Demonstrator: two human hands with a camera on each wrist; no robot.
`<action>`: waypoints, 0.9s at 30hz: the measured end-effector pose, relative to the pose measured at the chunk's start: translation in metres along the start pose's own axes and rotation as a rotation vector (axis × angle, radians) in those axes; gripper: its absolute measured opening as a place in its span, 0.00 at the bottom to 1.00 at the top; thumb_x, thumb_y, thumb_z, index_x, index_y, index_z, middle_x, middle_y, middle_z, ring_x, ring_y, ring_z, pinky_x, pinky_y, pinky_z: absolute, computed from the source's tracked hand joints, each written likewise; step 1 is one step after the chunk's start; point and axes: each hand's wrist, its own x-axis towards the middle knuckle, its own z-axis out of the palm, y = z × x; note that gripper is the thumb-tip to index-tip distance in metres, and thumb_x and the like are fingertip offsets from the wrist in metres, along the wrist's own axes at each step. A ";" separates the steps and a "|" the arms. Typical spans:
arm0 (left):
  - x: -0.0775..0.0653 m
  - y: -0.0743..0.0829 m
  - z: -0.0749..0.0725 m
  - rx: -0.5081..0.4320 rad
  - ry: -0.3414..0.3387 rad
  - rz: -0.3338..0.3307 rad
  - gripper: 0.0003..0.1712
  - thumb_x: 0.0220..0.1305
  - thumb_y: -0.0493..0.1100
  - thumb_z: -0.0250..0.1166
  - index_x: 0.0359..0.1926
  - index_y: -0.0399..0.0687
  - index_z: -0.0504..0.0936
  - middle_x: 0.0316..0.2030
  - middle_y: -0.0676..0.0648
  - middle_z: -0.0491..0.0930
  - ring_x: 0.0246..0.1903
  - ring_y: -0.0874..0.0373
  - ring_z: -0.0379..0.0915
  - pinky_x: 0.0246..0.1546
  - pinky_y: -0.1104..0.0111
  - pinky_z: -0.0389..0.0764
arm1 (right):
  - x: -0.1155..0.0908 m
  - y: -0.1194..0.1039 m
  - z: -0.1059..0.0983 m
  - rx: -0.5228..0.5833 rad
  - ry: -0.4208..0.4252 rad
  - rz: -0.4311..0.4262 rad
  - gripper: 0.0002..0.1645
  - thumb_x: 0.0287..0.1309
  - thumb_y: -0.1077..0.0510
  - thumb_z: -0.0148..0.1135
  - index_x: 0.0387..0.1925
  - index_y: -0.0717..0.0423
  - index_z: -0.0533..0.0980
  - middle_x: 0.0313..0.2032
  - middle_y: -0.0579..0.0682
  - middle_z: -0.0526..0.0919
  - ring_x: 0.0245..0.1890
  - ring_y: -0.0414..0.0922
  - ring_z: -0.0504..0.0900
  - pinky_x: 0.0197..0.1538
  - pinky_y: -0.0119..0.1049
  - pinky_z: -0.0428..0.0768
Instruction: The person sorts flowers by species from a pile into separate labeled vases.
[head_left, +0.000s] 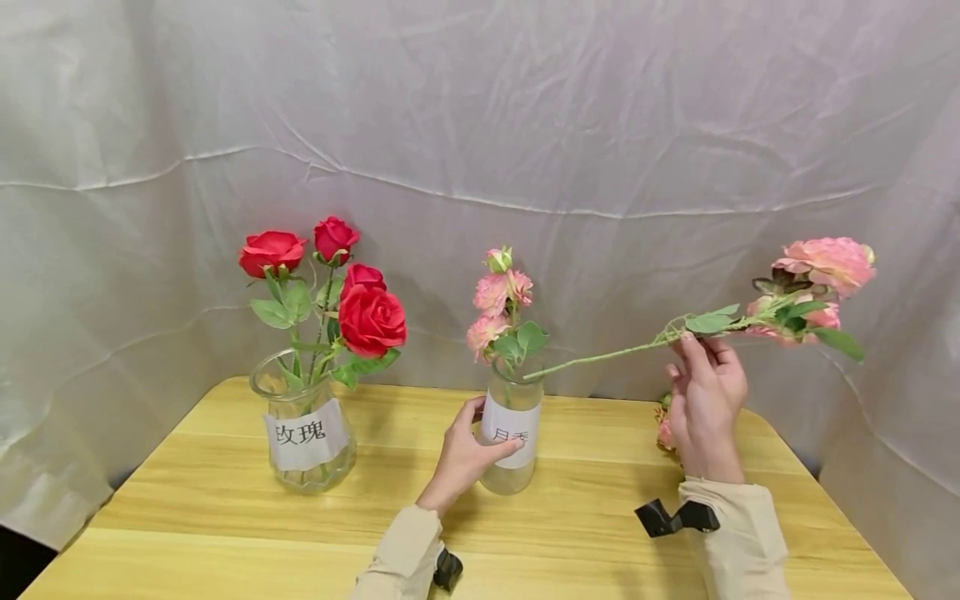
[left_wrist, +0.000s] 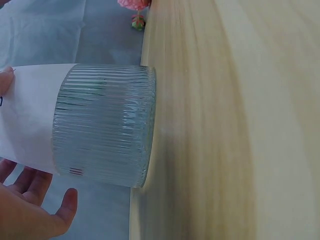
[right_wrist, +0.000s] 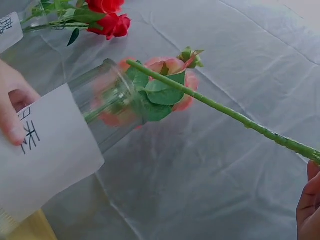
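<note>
A ribbed glass vase [head_left: 517, 479] with a white paper label stands on the table in the middle. My left hand [head_left: 463, 454] holds it round the side, thumb across the label and fingers behind. Several pink blooms [head_left: 491, 296] on a stem stand inside this vase. In my right hand [head_left: 708, 400], the fingertips pinch a long green stem [head_left: 600, 359] bearing pink flowers [head_left: 828, 267]. This stem slants, blooms up to the right, its cut end overlapping the vase rim in the head view. The right wrist view shows the stem end [right_wrist: 137, 65] before the vase's leaves.
At the left stands a wider glass vase [head_left: 341, 454] of red roses [head_left: 372, 321], also labelled. Another pink flower [head_left: 665, 429] lies on the wooden table [head_left: 600, 533], partly behind the right hand. Grey cloth [head_left: 600, 108] hangs behind the table.
</note>
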 end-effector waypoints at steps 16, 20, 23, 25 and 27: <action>-0.001 -0.001 0.001 0.010 0.006 -0.002 0.41 0.47 0.48 0.77 0.61 0.41 0.69 0.52 0.43 0.75 0.53 0.48 0.69 0.55 0.48 0.67 | -0.003 0.017 0.019 -0.238 -0.076 -0.144 0.09 0.57 0.73 0.62 0.35 0.62 0.72 0.31 0.53 0.75 0.27 0.41 0.78 0.21 0.24 0.71; -0.001 0.000 0.001 0.008 0.007 -0.002 0.42 0.47 0.48 0.77 0.61 0.41 0.69 0.52 0.43 0.75 0.53 0.48 0.69 0.55 0.49 0.67 | -0.003 0.024 0.024 -0.282 -0.082 -0.147 0.10 0.57 0.75 0.60 0.33 0.60 0.72 0.29 0.51 0.75 0.24 0.39 0.76 0.20 0.24 0.70; 0.000 0.000 0.001 0.004 0.005 -0.002 0.42 0.47 0.48 0.77 0.61 0.41 0.69 0.52 0.43 0.75 0.53 0.48 0.69 0.55 0.49 0.67 | -0.004 0.029 0.026 -0.334 -0.103 -0.149 0.11 0.57 0.75 0.60 0.33 0.59 0.71 0.28 0.50 0.75 0.22 0.37 0.73 0.20 0.24 0.70; 0.000 0.000 0.001 0.004 0.005 -0.002 0.42 0.47 0.48 0.77 0.61 0.41 0.69 0.52 0.43 0.75 0.53 0.48 0.69 0.55 0.49 0.67 | -0.005 0.033 0.027 -0.369 -0.117 -0.143 0.11 0.57 0.75 0.60 0.33 0.58 0.71 0.28 0.49 0.76 0.22 0.37 0.73 0.21 0.24 0.70; 0.000 0.001 0.001 0.005 0.005 -0.001 0.42 0.47 0.48 0.77 0.61 0.40 0.69 0.52 0.43 0.75 0.53 0.48 0.69 0.54 0.49 0.68 | -0.006 0.037 0.028 -0.392 -0.128 -0.132 0.11 0.57 0.74 0.60 0.34 0.58 0.71 0.29 0.49 0.76 0.23 0.36 0.74 0.21 0.24 0.71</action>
